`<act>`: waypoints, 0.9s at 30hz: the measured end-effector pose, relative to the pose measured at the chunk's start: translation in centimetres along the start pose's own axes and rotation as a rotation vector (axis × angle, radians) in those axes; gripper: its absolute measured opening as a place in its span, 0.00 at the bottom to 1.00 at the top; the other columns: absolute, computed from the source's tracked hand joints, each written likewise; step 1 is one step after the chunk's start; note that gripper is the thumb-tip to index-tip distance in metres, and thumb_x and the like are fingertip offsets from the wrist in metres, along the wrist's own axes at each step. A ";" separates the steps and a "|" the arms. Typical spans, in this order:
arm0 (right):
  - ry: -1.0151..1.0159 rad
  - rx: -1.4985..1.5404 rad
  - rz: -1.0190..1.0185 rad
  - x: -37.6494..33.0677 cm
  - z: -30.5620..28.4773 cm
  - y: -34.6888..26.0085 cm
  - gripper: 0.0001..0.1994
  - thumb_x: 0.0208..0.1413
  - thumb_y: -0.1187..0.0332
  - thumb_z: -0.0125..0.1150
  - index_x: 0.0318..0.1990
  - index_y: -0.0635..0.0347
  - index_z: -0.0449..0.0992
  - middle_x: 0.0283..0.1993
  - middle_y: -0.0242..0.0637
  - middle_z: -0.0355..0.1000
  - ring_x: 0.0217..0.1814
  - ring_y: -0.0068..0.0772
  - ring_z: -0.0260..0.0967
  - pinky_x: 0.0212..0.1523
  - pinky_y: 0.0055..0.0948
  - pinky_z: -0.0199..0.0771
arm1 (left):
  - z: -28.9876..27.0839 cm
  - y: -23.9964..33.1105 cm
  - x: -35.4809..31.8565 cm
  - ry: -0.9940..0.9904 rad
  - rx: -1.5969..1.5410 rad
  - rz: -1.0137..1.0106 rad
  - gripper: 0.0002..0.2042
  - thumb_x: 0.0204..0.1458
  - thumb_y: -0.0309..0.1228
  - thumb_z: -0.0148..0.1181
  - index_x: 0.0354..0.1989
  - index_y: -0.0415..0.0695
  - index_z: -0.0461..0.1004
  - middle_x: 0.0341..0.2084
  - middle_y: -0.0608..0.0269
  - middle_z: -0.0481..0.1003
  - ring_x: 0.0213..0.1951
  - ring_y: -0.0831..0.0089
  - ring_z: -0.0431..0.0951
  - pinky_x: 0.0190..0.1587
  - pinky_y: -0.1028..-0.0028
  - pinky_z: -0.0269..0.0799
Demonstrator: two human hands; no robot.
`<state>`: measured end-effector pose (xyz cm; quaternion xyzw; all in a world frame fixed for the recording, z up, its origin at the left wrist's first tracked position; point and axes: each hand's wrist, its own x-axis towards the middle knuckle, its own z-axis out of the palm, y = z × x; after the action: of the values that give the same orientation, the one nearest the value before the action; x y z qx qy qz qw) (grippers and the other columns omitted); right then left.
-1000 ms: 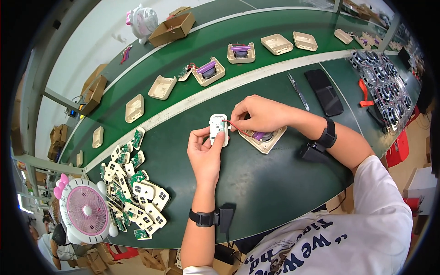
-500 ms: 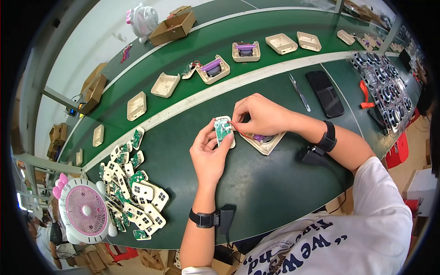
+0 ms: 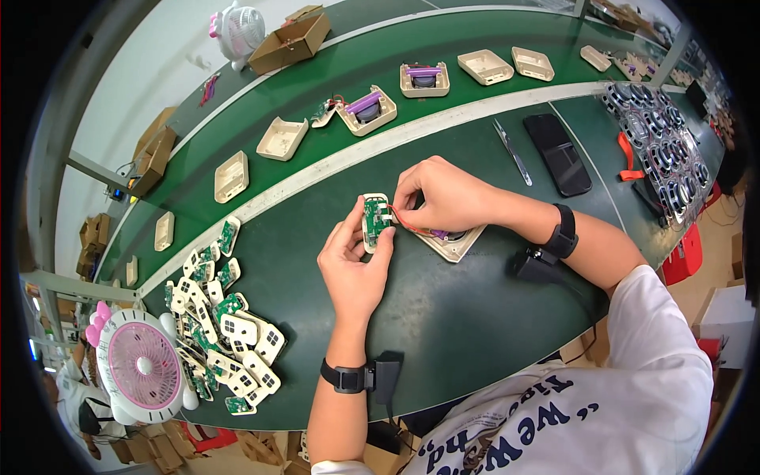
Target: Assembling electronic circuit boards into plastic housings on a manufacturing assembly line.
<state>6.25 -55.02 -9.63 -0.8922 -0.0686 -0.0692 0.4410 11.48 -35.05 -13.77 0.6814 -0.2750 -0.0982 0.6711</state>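
Green circuit board (image 3: 377, 217) in its cream cover, pinched upright by left hand (image 3: 354, 265) above the surface (image 3: 467, 317); right hand (image 3: 443, 194) pinching its red wires (image 3: 409, 228) beside an open cream shell (image 3: 455, 244).

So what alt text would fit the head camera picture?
A left hand holds a small cream cover with a green circuit board while the right hand touches its red wires, above a green table.

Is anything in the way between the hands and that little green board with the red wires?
No, nothing visible is. The left hand already holds the green circuit board in its cream panel by the edges, and the right hand has its fingertips right on it. The red wires run from it to the cream housing beneath the right hand.
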 end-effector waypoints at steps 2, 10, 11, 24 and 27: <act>-0.037 0.045 0.084 -0.1 -0.2 -0.1 0.08 0.51 0.73 0.67 0.32 0.71 0.83 0.31 0.44 0.80 0.34 0.32 0.80 0.39 0.30 0.79 | 0.0 -0.2 -0.1 -0.021 -0.041 -0.021 0.27 0.53 0.14 0.66 0.63 0.31 0.70 0.46 0.56 0.77 0.46 0.74 0.80 0.50 0.75 0.80; -0.088 0.073 0.101 0.0 -0.7 -0.3 0.10 0.56 0.69 0.67 0.35 0.72 0.83 0.30 0.44 0.81 0.33 0.28 0.80 0.37 0.29 0.79 | -0.1 0.1 -0.1 -0.078 -0.283 -0.126 0.27 0.55 0.12 0.63 0.65 0.28 0.66 0.49 0.50 0.78 0.47 0.73 0.80 0.49 0.74 0.81; -0.096 0.084 0.103 -0.1 -0.8 -0.3 0.10 0.56 0.70 0.67 0.35 0.72 0.83 0.30 0.44 0.81 0.33 0.28 0.80 0.37 0.29 0.79 | 0.0 0.1 -0.2 -0.082 -0.304 -0.140 0.27 0.55 0.12 0.63 0.65 0.28 0.66 0.49 0.50 0.78 0.47 0.73 0.80 0.49 0.74 0.81; -0.154 0.197 0.126 0.2 -1.3 0.3 0.11 0.53 0.68 0.64 0.36 0.68 0.84 0.29 0.42 0.81 0.31 0.26 0.78 0.37 0.28 0.78 | -0.1 0.2 -0.1 -0.089 -0.340 -0.136 0.26 0.54 0.12 0.64 0.64 0.30 0.67 0.46 0.54 0.78 0.48 0.72 0.80 0.49 0.72 0.82; -0.135 0.157 0.131 0.2 -1.0 0.4 0.09 0.54 0.72 0.67 0.37 0.71 0.84 0.30 0.40 0.81 0.33 0.24 0.78 0.38 0.26 0.78 | -0.1 -0.1 0.0 -0.075 -0.315 -0.132 0.26 0.54 0.12 0.65 0.63 0.30 0.68 0.46 0.54 0.78 0.48 0.72 0.80 0.50 0.73 0.81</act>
<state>6.43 -55.99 -9.31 -0.8601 -0.0450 0.0253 0.5076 11.56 -34.92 -13.91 0.5802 -0.2358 -0.2092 0.7510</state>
